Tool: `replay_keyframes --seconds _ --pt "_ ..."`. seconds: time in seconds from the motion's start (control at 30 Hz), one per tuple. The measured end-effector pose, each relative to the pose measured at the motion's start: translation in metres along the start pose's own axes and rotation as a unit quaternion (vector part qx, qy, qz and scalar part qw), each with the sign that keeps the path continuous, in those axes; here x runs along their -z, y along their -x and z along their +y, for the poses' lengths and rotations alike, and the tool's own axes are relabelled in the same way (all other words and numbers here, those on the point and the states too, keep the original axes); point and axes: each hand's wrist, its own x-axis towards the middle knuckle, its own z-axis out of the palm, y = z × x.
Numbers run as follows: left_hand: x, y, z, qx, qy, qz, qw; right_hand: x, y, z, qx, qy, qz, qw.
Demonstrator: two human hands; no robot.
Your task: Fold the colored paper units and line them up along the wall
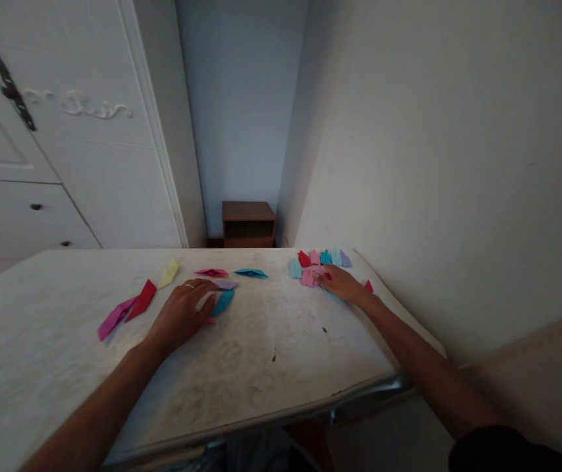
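My left hand (186, 307) rests on the table with its thumb apart from its fingers. Under and beside its fingertips lie a lavender folded paper (227, 285) and a blue folded paper (223, 301); a bit of pink paper shows below the thumb. On the right, my right hand (344, 284) reaches into a cluster of small folded paper pieces. Its fingers are drawn together at a pink folded paper piece (307, 278), and the hand partly covers several others. Around it are a red piece (303, 259), a blue piece (326, 256) and a light teal piece (295, 268).
Left of my left hand lie magenta (115, 319), red (141, 301) and yellow (168, 273) folded papers. Pink (212, 272) and blue (251, 273) boat-like strips lie farther back. The white table (261, 406) adjoins a wall on the right. A brown cabinet (248, 211) stands beyond.
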Motion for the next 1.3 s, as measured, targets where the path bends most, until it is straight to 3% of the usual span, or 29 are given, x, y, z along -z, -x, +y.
replay_keyframes --seconds 0.2,0.67,0.87,1.0,1.17,1.3 --pt "-0.006 0.001 0.007 -0.03 -0.009 0.033 0.999 -0.015 0.018 -0.039 0.056 0.016 -0.001 0.998" --pt "-0.005 0.004 0.017 -0.032 0.013 0.014 0.999 -0.028 0.032 -0.099 0.188 -0.099 0.069 0.975" --pt "-0.003 0.005 0.018 -0.013 0.026 0.006 1.0 -0.03 0.037 -0.118 0.187 -0.164 0.103 0.963" --pt "-0.002 0.005 0.018 -0.01 0.031 0.015 0.999 -0.024 0.031 -0.14 0.203 -0.236 0.155 0.938" --pt "0.003 0.004 0.022 0.078 0.111 0.089 0.987 -0.022 0.008 -0.187 0.268 -0.282 0.144 0.91" --pt "0.008 0.002 0.02 0.193 0.228 0.157 0.941 -0.036 -0.015 -0.232 0.294 -0.344 0.101 0.886"
